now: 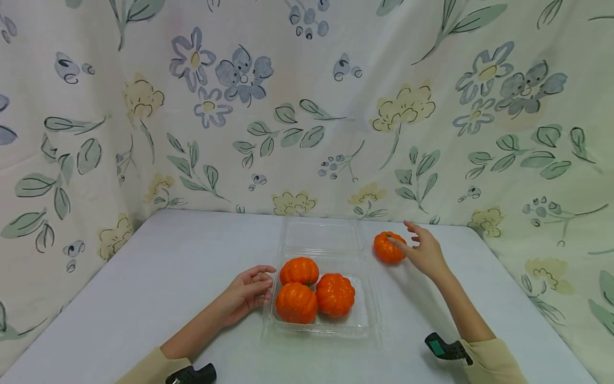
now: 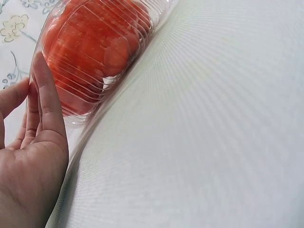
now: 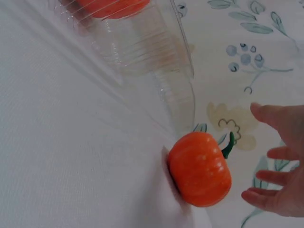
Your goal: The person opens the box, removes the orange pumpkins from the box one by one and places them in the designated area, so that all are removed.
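Your right hand (image 1: 426, 254) is stretched forward, fingers and thumb spread, just beside the lone orange pumpkin (image 1: 385, 253) (it sits on the table (image 1: 201, 250), right of the clear container (image 1: 365, 306)). Your left hand (image 1: 245, 294), fingers loosely extended, rests at the container's left wall.

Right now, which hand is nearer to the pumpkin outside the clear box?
Right. The right hand hovers just above that pumpkin without touching it; the left hand is farther off, at the left side of the clear box.
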`<state>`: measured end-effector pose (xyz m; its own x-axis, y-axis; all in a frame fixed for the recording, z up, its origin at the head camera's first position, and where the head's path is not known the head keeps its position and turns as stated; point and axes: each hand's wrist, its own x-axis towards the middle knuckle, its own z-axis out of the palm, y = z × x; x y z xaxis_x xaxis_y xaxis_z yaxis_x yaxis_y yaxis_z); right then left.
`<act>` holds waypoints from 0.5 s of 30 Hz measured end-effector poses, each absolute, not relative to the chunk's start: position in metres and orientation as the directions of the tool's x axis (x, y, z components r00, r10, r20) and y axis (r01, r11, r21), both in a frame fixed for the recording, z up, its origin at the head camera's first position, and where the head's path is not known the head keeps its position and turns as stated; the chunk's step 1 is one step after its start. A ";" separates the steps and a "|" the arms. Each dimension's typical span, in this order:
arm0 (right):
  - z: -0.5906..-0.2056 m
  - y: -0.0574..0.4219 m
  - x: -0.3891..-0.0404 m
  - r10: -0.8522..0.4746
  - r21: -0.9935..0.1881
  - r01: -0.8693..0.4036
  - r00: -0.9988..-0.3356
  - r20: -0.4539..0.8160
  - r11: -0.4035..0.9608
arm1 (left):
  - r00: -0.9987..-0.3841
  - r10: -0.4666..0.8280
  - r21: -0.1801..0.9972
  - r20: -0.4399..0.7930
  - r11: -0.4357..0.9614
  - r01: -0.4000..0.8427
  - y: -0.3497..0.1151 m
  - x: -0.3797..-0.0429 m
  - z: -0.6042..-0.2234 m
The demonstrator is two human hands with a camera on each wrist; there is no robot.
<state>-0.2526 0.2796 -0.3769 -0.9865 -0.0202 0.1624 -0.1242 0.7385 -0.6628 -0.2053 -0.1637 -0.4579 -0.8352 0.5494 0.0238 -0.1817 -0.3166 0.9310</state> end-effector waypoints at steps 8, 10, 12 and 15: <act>-0.361 0.271 -0.243 -0.037 -0.652 -0.155 -0.981 0.191 0.742 | -0.831 0.556 0.932 0.029 -0.315 -0.178 -0.164 -0.205 -0.458; -0.358 0.267 -0.240 -0.038 -0.650 -0.160 -0.979 0.198 0.743 | -0.832 0.554 0.934 0.028 -0.311 -0.176 -0.164 -0.205 -0.458; -0.354 0.263 -0.236 -0.042 -0.649 -0.168 -0.978 0.206 0.742 | -0.834 0.551 0.935 0.026 -0.308 -0.175 -0.164 -0.205 -0.458; -0.350 0.258 -0.231 -0.056 -0.651 -0.185 -0.975 0.214 0.736 | -0.835 0.549 0.936 0.024 -0.306 -0.174 -0.164 -0.205 -0.458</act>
<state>-0.2308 0.2578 -0.3499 -0.9752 -0.0555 0.2141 -0.1848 0.7362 -0.6511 -0.2051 -0.1639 -0.4579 -0.8355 0.5490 0.0240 -0.1740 -0.3057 0.9361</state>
